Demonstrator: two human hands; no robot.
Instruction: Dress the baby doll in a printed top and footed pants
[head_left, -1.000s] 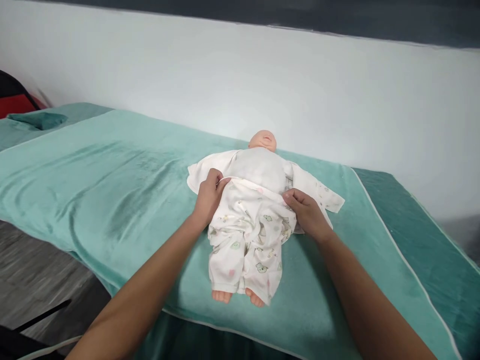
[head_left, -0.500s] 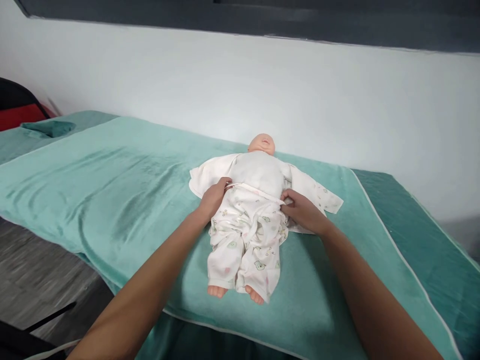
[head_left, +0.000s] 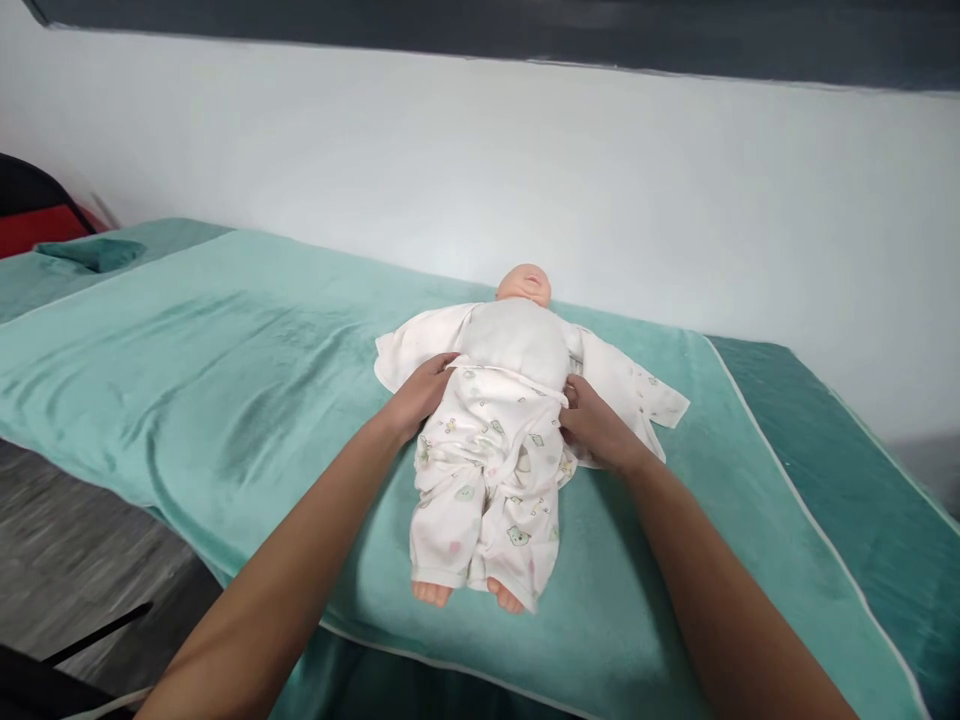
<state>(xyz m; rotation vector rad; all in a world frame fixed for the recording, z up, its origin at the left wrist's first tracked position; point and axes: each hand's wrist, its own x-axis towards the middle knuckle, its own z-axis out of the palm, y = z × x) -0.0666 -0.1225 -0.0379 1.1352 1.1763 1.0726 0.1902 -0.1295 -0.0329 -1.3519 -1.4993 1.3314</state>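
Observation:
A baby doll point(head_left: 523, 287) lies on its back, with its feet toward me. It wears a white long-sleeved top point(head_left: 431, 333), spread out at both sides, over a pale body. White patterned baby trousers point(head_left: 487, 430) cover its legs up to the waist, and the toes show below the cuffs. At the left end of the waistband, my left hand point(head_left: 426, 388) is closed on the trousers' edge. My right hand point(head_left: 594, 420) has its fingers curled on the waistband at the opposite hip; its fingertips are partly hidden.
A light green cloth point(head_left: 247, 350) with some wrinkles covers the bed, over a darker green cover point(head_left: 817, 430). Behind the doll's head rises a white wall point(head_left: 450, 160). A black and red object point(head_left: 37, 215) stands at the far left, and grey floor point(head_left: 82, 520) shows below.
The waistband, pulled out at both sides before, now lies closer against the doll's body. My right hand has moved slightly down and inward; my left hand has hardly shifted.

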